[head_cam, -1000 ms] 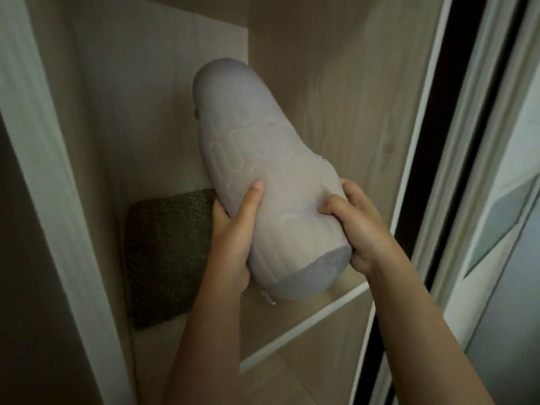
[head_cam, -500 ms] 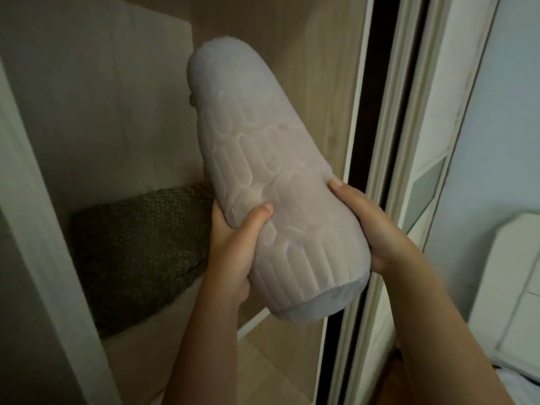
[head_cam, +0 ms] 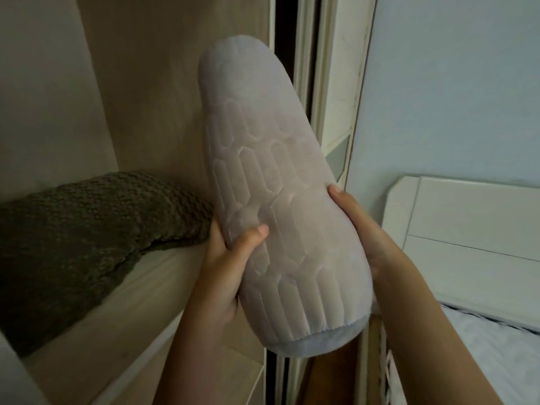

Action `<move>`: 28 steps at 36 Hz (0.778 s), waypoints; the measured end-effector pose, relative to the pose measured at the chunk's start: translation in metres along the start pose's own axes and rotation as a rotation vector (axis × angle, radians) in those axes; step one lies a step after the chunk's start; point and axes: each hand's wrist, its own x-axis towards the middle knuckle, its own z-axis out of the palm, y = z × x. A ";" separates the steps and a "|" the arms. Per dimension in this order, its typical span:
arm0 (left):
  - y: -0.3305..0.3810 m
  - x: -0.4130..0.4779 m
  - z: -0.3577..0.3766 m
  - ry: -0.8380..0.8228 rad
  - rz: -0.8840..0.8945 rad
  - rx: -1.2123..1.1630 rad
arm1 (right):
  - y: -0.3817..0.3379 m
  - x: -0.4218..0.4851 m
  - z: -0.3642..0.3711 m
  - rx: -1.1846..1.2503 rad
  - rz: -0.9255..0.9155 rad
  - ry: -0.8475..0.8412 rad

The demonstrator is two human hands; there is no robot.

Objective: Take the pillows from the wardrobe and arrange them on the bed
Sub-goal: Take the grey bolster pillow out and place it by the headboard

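Observation:
A pale grey bolster pillow [head_cam: 268, 159] with a quilted pattern stands nearly upright in the middle of the view, out in front of the wardrobe opening. My left hand [head_cam: 228, 258] grips its lower left side, thumb across the front. My right hand [head_cam: 359, 229] clasps its lower right side. A dark green knitted pillow [head_cam: 76, 226] lies on the wardrobe shelf [head_cam: 163, 290] at the left. The bed [head_cam: 496, 346] with pale bedding shows at the lower right.
The wardrobe's sliding door frame [head_cam: 330, 83] rises just behind the bolster. A white headboard [head_cam: 467, 229] stands at the right against a light blue wall [head_cam: 453, 83]. A wardrobe side panel [head_cam: 43, 83] fills the left.
The bolster has come out of the wardrobe in both hands and the view has swung right, bringing the headboard and bed into sight. The green pillow stays on the shelf.

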 end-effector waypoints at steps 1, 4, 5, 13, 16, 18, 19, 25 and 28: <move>-0.001 -0.002 0.004 -0.017 0.000 -0.011 | -0.001 -0.006 -0.001 0.000 0.004 0.027; -0.003 -0.011 0.014 -0.070 -0.004 -0.056 | -0.003 -0.024 -0.003 -0.021 0.003 0.056; -0.004 -0.013 0.016 -0.084 -0.010 -0.070 | -0.003 -0.030 -0.004 -0.039 -0.002 0.061; -0.016 -0.028 0.036 -0.206 -0.158 -0.056 | 0.003 -0.081 -0.017 -0.093 -0.039 0.226; -0.021 -0.032 0.043 -0.277 -0.197 -0.044 | 0.005 -0.099 -0.019 -0.126 -0.079 0.276; -0.027 -0.036 0.048 -0.334 -0.232 -0.036 | 0.007 -0.111 -0.021 -0.117 -0.083 0.326; -0.031 -0.037 0.050 -0.352 -0.253 -0.037 | 0.009 -0.116 -0.024 -0.109 -0.081 0.347; -0.060 -0.048 0.066 -0.419 -0.380 -0.060 | 0.020 -0.146 -0.040 -0.150 -0.082 0.461; -0.073 -0.052 0.076 -0.451 -0.429 -0.066 | 0.024 -0.158 -0.051 -0.150 -0.077 0.515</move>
